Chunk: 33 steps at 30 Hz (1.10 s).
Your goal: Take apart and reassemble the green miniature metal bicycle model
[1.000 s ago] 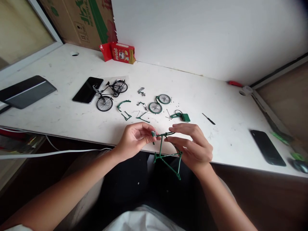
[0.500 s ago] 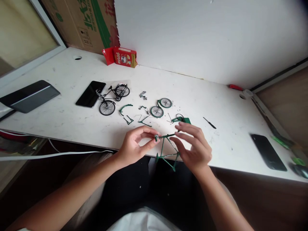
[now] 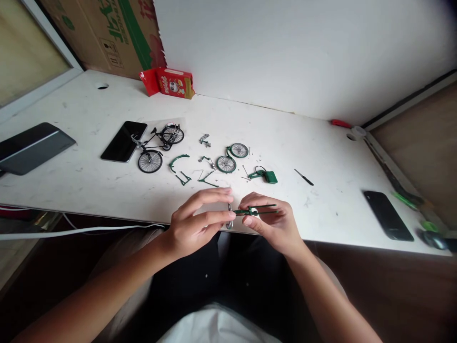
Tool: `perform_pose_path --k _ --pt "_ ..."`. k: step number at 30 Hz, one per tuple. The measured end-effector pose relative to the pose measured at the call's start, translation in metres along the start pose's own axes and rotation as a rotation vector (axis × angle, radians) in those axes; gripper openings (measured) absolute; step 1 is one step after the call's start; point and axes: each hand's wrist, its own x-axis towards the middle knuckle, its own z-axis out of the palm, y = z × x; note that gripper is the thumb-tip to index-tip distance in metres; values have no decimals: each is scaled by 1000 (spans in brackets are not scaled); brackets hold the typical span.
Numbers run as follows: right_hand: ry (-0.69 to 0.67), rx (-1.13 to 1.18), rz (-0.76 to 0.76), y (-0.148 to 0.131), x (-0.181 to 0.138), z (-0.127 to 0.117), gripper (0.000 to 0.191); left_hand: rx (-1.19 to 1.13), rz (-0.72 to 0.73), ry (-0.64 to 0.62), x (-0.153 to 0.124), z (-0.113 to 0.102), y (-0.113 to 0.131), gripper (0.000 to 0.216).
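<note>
My left hand [image 3: 194, 221] is closed, pinching a small silver handlebar [image 3: 229, 223] between its fingertips. My right hand [image 3: 282, 228] has thumb and fingers around a green toy bicycle frame [image 3: 253, 211], with two thin prongs pointing right. Frame and handlebar meet between the hands, just over the table's front edge; whether they are joined I cannot tell. Beyond the hands lie loose parts: two spoked wheels [image 3: 226, 164] linked by a green piece, a curved green mudguard [image 3: 173, 163], a green forked piece [image 3: 183, 178], and a green basket-like part [image 3: 271, 177].
An assembled black toy bicycle [image 3: 157, 143] lies partly over a black phone [image 3: 124, 141]. A small dark-handled tool [image 3: 304, 177] and another phone [image 3: 388, 216] are on the right. At the back stands a red box [image 3: 176, 83]. A white cable [image 3: 89, 230] crosses at left.
The green frame has turned from showing its broad side to nearly edge-on. My right hand has closed around it and moved left. The handlebar now stands lengthwise in my left fingertips.
</note>
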Motion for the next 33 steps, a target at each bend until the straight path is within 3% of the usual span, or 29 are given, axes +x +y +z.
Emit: perform_pose_path --k 4,10,13,15,17,22,29,31,33 --pt "-3 -113 -72 -4 -1 3 16 148 58 41 2 -3 -1 39" --pt "-32 -144 -83 -3 -3 3 14 248 230 -62 2 -14 -2 42" --pt "11 -142 -53 -3 -5 4 30 256 241 -48 -1 -15 -5 40" --pt "53 -116 -70 -4 -5 5 52 249 220 -38 -3 -14 -7 39" --pt "63 -99 -102 -4 -4 4 60 252 199 -34 -6 -11 -9 39" --pt "8 -122 -69 -4 -5 -1 30 235 163 -25 -12 -6 -13 40" --pt "49 -325 -214 -3 -5 -3 21 202 141 -27 -11 -2 -15 44" --pt "96 -395 -254 -2 -4 -4 26 124 51 27 -9 3 -13 41" --pt "128 -444 -307 -2 -2 -4 30 -25 -172 57 -7 8 -10 35"
